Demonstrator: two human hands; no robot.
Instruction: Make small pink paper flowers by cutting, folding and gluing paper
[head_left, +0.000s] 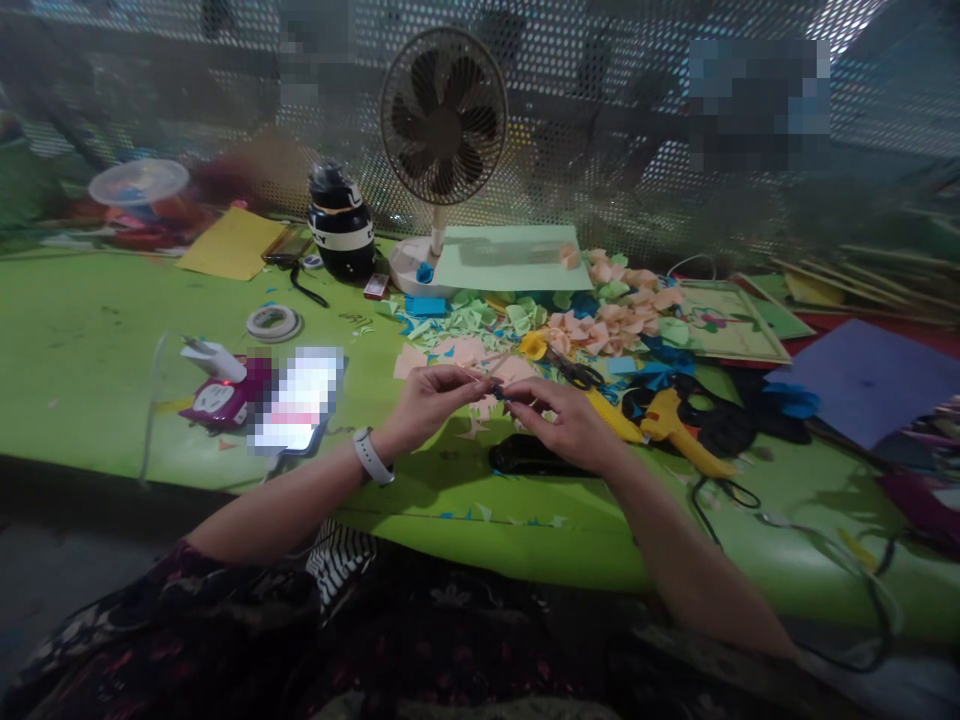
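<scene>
My left hand [433, 400], with a white band at its wrist, has thumb and forefinger pinched together at a small dark blue piece [498, 390]. From the other side my right hand [561, 418] pinches the same piece. It is mostly hidden by the fingertips, so its exact kind does not show. Beneath and behind the hands lie peach paper scraps [465, 352]. A black oblong object [525, 457] rests under my right hand. Close behind that hand are dark-handled scissors [579, 373] and a yellow paper flower [533, 346].
A yellow glue gun [679, 430] with a cord lies right. Cut peach petals [615, 325] and green petals [480, 312] heap behind. A fan [444, 130], black jar [343, 235], tape roll [274, 323], lit phone [298, 400] and purple power strip [225, 398] stand around the green table [90, 340].
</scene>
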